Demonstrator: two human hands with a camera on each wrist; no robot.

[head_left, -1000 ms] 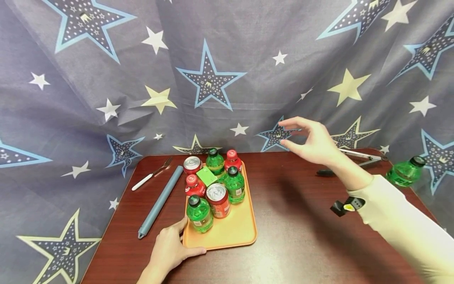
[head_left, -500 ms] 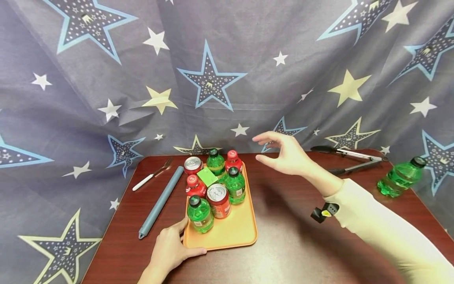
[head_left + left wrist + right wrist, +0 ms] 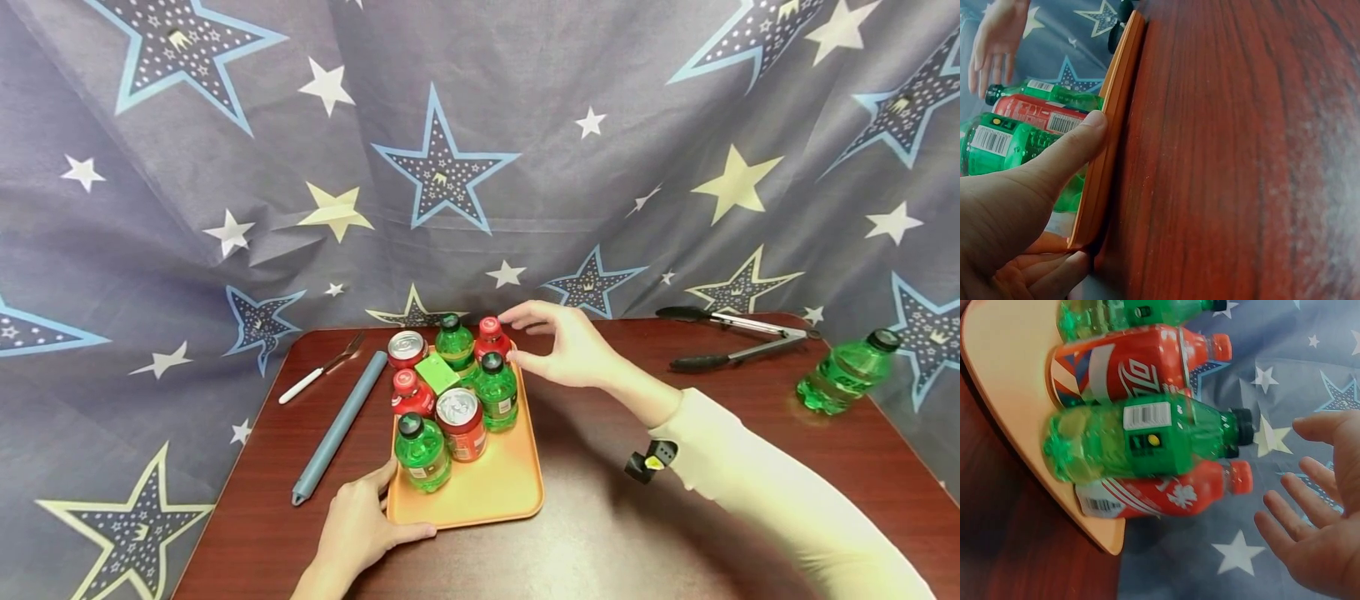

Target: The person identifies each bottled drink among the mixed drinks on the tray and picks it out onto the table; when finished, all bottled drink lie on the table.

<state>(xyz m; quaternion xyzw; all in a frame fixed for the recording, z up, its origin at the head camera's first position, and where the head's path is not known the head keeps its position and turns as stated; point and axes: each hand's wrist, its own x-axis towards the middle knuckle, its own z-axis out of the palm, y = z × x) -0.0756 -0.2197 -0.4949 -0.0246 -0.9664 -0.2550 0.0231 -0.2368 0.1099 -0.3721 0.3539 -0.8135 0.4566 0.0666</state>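
An orange tray point(image 3: 495, 492) bears several bottles and cans. My left hand point(image 3: 358, 521) grips its near left corner, thumb point(image 3: 1088, 134) against the front rim and fingers round the side. My right hand point(image 3: 562, 343) is beside the red-capped bottle point(image 3: 491, 337) at the tray's back right, fingers spread and slightly bent. The right wrist view shows this hand point(image 3: 1319, 506) apart from the bottle caps. Green bottles point(image 3: 495, 392) point(image 3: 422, 454), a red can point(image 3: 462, 425), another red-capped bottle point(image 3: 412, 396) and a green block point(image 3: 437, 372) are crowded on the tray.
Left of the tray lie a blue-grey rod point(image 3: 341, 427) and a white-handled fork point(image 3: 322, 367). Black-tipped tongs point(image 3: 750, 333) lie at the back right. Another green bottle point(image 3: 847, 375) stands near the table's right edge. A star-patterned curtain point(image 3: 525, 208) hangs behind.
My right hand has come leftward and down from near the green bottle and tongs to the back right red-capped bottle. The left hand and the tray stay in place.
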